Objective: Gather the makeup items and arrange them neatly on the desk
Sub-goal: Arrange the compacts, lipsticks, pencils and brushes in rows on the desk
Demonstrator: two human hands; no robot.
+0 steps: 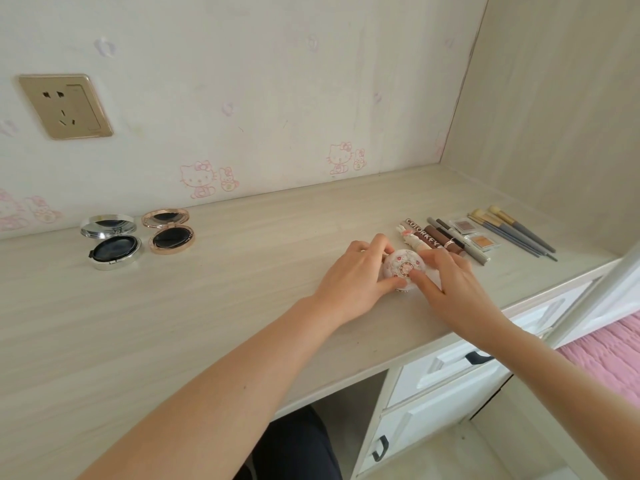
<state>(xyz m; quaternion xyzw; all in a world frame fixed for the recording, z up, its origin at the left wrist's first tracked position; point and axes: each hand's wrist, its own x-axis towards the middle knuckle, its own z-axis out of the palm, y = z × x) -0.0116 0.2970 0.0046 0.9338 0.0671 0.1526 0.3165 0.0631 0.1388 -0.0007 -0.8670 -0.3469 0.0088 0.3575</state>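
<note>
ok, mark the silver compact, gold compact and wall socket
silver compact (116,251): head view, on its dark pan
gold compact (172,238): head view, on its dark pan
wall socket (65,106): head view, plate centre

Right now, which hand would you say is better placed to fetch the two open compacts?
Probably the left hand: it is nearer the silver compact and gold compact than the right hand.

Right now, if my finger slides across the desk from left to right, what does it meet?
First the silver compact → rose-gold compact → left hand → flowery round case → right hand → makeup brushes.
</note>
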